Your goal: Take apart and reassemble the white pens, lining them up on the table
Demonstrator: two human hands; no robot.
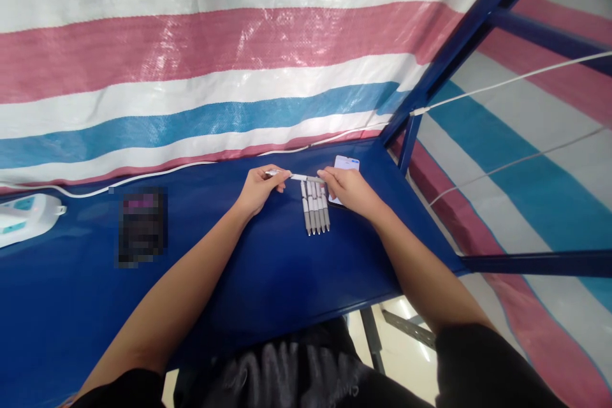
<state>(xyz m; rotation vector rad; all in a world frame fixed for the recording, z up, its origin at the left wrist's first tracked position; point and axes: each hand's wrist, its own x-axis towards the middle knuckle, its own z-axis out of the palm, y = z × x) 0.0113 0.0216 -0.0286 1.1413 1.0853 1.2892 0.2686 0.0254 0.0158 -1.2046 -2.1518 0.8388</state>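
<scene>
Left hand and right hand were both engaged, just above the middle of the frame, each pinching one end of a slim white-and-grey pen. The pen lay nearly level across the picture between them; the left-hand fingers covered part of the white end, the right-hand fingertips were on the grey end. Whether its parts were fully joined could not be told (fingers hid both ends).

Directly below, right of centre, a row of pens, five counted, lay side by side on the counter, tips toward the bottom of the frame. A phone lay partly hidden beneath the right hand.

Risks, as judged: the pen's underside was close to the upper ends of the row, so a small dip of either hand might knock the row askew. Uneven pull or twist could make the smooth barrel slip, or part it if loosely joined; a dropped piece would probably roll. A lowered right palm could nudge the phone or touch its lit screen.

Pose: left forearm rose from lower left, right forearm from lower right, converging; wrists were low over the counter, fingers curled inward.
</scene>
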